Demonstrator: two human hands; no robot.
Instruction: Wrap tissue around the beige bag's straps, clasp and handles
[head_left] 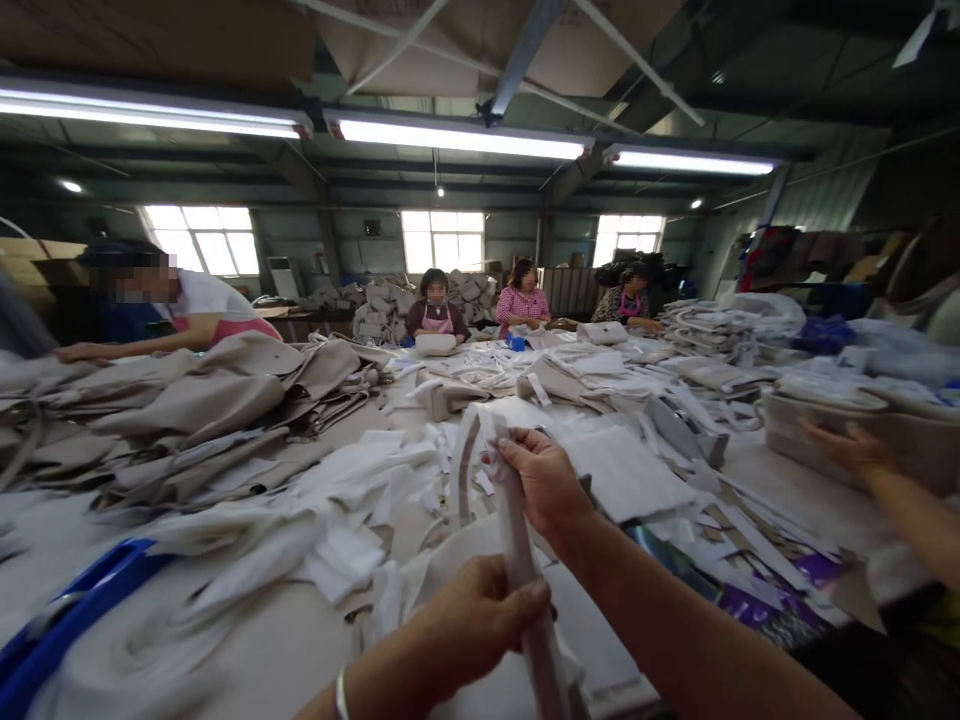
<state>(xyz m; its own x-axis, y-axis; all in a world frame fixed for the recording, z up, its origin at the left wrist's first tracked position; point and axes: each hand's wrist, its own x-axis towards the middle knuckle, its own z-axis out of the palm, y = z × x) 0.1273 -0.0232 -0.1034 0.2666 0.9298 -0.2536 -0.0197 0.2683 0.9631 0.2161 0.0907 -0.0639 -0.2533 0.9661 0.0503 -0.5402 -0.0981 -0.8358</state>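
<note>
A long, narrow light-grey strap point(513, 520) runs between my two hands, wrapped partly in thin white material near its top. My left hand point(480, 610) grips its lower part, thumb laid across the front. Higher up, my right hand point(540, 475) pinches the strap between thumb and fingers where it bends over. Beyond the bend, the strap's other length point(463, 465) curves down to the left. White sheets and strips lie on the table under both hands. A pale flat piece point(622, 460) rests just right of my right hand.
Grey-beige bag pieces point(202, 400) are heaped at the left. A blue tool or holder point(75, 610) sits at the lower left near rolled white material point(157, 640). At right, a co-worker's hand point(855, 450) touches a beige bag point(795, 430). Several co-workers sit or stand around the table.
</note>
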